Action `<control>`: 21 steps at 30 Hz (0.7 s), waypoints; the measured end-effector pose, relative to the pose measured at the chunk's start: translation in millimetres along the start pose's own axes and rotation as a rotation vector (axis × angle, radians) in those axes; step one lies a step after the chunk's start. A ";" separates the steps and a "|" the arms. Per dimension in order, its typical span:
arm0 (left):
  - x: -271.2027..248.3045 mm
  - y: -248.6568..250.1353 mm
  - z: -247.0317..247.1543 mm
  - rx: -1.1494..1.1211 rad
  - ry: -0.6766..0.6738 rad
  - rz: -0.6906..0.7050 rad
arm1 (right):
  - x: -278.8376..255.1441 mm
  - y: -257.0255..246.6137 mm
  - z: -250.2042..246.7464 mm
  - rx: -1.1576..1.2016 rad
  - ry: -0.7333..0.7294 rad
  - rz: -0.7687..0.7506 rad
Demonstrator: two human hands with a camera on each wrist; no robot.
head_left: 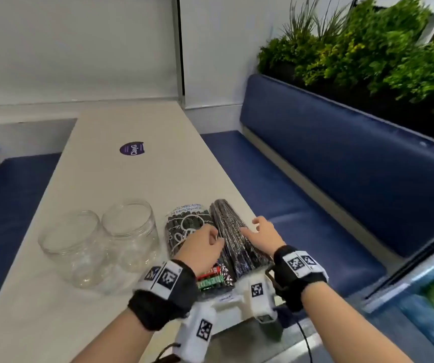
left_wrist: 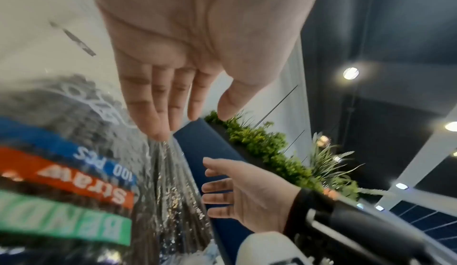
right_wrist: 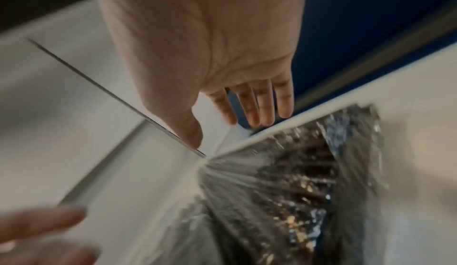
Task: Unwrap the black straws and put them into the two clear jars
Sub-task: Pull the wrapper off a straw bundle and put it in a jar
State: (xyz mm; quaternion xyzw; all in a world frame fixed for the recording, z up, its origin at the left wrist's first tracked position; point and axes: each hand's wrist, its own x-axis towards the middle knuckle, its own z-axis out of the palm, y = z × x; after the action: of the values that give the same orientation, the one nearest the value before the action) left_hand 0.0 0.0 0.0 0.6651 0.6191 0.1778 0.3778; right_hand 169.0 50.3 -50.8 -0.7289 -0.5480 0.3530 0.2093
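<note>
Both our hands are down over the straw packs at the near right edge of the table. Our left hand hovers palm-down over the printed pack, fingers loosely bent in the head view, straighter in its wrist view, gripping nothing we can see. Our right hand sits spread and relaxed at the right flank of the plain pack, fingers extended, nothing held; whether the tips touch the wrap, we cannot tell.

Lettering on the printed pack: "100 PCS" on blue, "Straw" on orange, "BEN…" on green, cut off. A purple sticker reads "ClayG".

The two clear jars stand left of the packs, touching each other, mouths open. Motion blur smears the wrist views, and our wrists cover the packs' near ends.
</note>
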 end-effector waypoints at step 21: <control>99.2 -18.9 51.4 -0.582 0.025 -0.247 | 23.7 8.9 -20.3 0.391 -0.317 0.022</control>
State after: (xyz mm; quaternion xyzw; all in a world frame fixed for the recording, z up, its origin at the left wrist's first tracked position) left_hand 40.0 79.6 -70.1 0.4468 0.6228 0.3084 0.5634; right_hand 193.4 71.7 -50.2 -0.6159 -0.4875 0.5643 0.2541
